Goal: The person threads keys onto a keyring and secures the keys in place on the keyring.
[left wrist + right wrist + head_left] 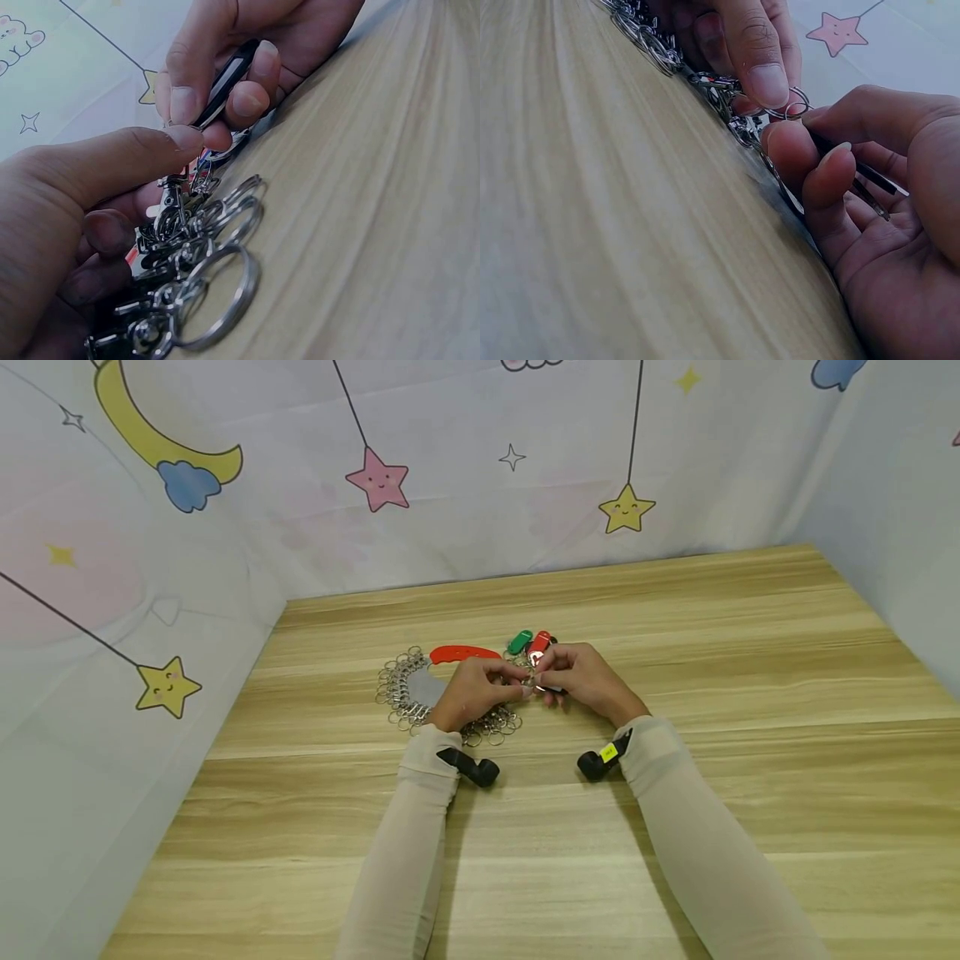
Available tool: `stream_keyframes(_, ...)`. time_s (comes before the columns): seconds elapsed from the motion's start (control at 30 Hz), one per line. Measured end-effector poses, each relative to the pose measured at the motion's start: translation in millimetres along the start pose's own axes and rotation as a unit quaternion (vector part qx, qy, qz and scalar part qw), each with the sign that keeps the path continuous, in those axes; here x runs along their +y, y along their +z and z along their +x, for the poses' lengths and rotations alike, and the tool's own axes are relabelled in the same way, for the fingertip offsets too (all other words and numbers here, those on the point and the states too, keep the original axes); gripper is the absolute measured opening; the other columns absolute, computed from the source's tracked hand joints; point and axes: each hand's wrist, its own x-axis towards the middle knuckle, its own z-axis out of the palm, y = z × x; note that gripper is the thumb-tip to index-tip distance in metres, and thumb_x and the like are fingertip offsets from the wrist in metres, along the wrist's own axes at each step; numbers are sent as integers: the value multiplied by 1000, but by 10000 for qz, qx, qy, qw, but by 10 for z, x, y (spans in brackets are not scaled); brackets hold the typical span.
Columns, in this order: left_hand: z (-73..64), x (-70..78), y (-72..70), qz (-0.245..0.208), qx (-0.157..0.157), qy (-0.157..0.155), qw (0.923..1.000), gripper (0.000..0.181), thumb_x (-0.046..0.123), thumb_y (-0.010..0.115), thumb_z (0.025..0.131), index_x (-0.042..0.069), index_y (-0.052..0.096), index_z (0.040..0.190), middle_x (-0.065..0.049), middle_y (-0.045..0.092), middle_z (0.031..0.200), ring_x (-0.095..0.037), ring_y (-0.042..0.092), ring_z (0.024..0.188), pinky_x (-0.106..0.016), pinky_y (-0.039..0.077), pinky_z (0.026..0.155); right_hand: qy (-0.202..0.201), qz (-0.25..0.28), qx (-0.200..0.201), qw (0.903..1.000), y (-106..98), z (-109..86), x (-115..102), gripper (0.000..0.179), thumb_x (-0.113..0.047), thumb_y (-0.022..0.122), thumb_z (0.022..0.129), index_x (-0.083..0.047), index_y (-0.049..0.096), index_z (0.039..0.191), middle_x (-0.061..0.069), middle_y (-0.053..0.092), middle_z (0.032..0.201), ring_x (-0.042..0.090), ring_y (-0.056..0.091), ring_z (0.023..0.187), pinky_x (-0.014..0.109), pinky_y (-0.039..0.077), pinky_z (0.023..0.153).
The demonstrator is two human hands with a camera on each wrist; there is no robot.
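Between thumb and fingers, my left hand [472, 689] pinches a metal split key ring [801, 96]. My right hand [588, 681] faces it and holds a black key tag [229, 86] near its end. The tag's small wire ring [795, 109] meets the split ring between the fingertips; whether the two are linked I cannot tell. Under and beside my left hand lies a grey plate [425, 687] with a red handle [465, 653]. Several snap hooks with key rings [397, 689] fan out round its edge, partly hidden by that hand.
Just beyond my fingers lie a green key tag [519, 642] and a red key tag [538, 645], with a dark one partly hidden beside them. A wood-grain table [750, 677] bears everything. Printed cloth [465, 543] hangs behind its far edge.
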Motion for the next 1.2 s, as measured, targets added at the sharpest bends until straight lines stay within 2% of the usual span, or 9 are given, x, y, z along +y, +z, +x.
stream_keyframes(0.63, 8, 3, 1, 79, 11, 89, 9999, 16, 18, 83, 87, 18, 81, 102, 3, 71, 89, -17, 57, 67, -29, 46, 60, -133, 74, -107, 9998, -3, -20, -4, 10, -1, 66, 96, 9, 64, 97, 27, 65, 85, 26, 64, 62, 31, 50, 51)
stream_keyframes(0.97, 10, -2, 11, 95, 51, 17, 9999, 15, 19, 83, 86, 18, 81, 101, 2, 71, 88, -18, 58, 68, -30, 47, 60, -123, 69, -114, 9998, -4, -25, -11, 8, 0, 66, 96, 7, 65, 96, 27, 64, 82, 26, 63, 62, 30, 50, 51)
stream_keyframes(1.2, 20, -15, 16, 165, 73, 85, 9998, 16, 19, 83, 86, 17, 81, 101, 3, 71, 87, -17, 60, 69, -30, 48, 61, -176, 83, -163, 9997, -9, -21, 1, 5, 0, 66, 95, 4, 66, 94, 26, 64, 82, 27, 63, 62, 31, 50, 51)
